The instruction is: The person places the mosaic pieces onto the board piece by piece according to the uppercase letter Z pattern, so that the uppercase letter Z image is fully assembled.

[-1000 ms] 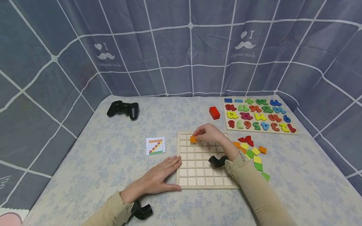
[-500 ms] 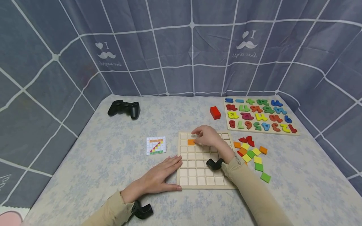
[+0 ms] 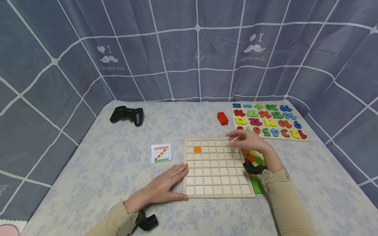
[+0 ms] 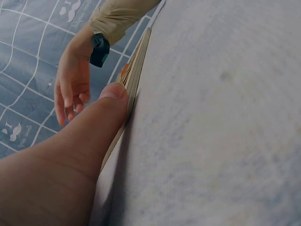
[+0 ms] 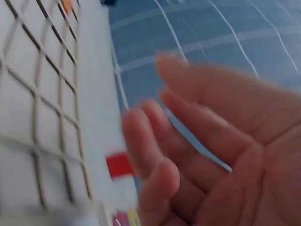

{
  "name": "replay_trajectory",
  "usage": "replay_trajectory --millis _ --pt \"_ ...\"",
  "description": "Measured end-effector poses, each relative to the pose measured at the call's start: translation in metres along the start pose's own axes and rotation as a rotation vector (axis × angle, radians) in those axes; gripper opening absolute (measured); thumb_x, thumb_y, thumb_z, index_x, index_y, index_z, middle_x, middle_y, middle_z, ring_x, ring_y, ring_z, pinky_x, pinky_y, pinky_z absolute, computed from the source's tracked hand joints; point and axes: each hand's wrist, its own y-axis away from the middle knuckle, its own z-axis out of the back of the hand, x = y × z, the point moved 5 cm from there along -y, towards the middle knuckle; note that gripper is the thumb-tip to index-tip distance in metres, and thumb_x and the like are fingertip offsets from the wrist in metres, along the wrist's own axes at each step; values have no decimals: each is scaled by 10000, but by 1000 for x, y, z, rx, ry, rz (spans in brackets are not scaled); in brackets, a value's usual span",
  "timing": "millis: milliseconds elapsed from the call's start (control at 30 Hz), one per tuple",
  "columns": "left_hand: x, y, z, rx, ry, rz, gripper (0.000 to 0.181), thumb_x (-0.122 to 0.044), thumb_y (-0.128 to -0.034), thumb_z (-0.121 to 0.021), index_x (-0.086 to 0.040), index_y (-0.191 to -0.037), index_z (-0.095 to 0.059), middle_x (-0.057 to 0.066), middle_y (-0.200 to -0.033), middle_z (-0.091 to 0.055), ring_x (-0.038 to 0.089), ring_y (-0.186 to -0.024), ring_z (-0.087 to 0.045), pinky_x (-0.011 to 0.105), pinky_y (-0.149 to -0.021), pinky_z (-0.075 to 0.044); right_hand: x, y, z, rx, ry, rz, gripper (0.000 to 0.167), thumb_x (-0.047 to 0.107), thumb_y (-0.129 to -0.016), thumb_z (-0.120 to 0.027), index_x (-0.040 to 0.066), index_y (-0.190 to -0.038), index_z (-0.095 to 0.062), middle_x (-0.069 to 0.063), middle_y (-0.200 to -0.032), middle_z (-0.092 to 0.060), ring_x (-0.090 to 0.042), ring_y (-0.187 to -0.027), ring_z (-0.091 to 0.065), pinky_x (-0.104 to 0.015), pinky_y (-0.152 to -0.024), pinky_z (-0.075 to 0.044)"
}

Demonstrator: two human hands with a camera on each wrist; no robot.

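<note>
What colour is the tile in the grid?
Orange; the tile shows best in the head view.

So there's a black game controller [image 3: 127,115] parked at the back left of the tabletop [image 3: 88,170], which has a pale bluish floral pattern. Well apart, back right, there's a number board [image 3: 290,139] full of chunky colourful numerals, with a small red block [image 3: 222,118] just beside it. Behind everything hangs a grey-blue curtain [image 3: 165,52] with white grid lines, mustache prints [image 3: 254,48] and backwards lettering. Oh, and something pink [image 3: 9,230] pokes into the bottom-left corner.
</note>
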Motion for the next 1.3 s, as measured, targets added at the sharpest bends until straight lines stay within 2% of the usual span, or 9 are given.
replay_trajectory --millis 200,600,733,967,1300 --pt "-1 2 0 -15 10 0 891 -610 -835 -578 -47 -1469 -303 69 -1543 -218 201 -1411 -174 357 -1163 -159 -15 16 19 63 -84 -2 436 179 -903 -640 -42 -1266 -543 -237 -1200 -571 -237 -991 -596 -398 -887 -511" --pt "-1 0 0 -22 5 -14 892 -615 -834 -576 -47 -1468 -309 64 -1543 -220 200 -1410 -182 363 -1160 -172 -50 31 34 34 -157 -106 419 195 -896 -645 -14 -1247 -552 -173 -1191 -594 -210 -970 -618 -365 -876 -488" --pt "-1 0 1 -25 0 -16 891 -617 -834 -573 -44 -1465 -315 67 -1542 -222 207 -1409 -186 371 -1158 -177 -57 32 34 34 -169 -153 423 199 -891 -651 -11 -1244 -549 -166 -1191 -598 -189 -963 -602 -347 -819 -483" --pt "0 0 0 -21 7 -6 890 -616 -834 -575 -48 -1467 -312 62 -1543 -220 202 -1410 -182 367 -1160 -171 -62 31 30 77 -161 -197 413 160 -893 -646 -30 -1245 -547 -192 -1193 -584 -211 -852 -554 -273 -627 -468" --pt "0 0 0 -18 0 -3 899 -624 -831 -571 -48 -1468 -307 57 -1545 -215 189 -1411 -175 353 -1162 -159 -68 30 26 90 -126 -200 417 148 -876 -664 -51 -1229 -564 -173 -1163 -609 -206 -834 -565 -277 -683 -487"
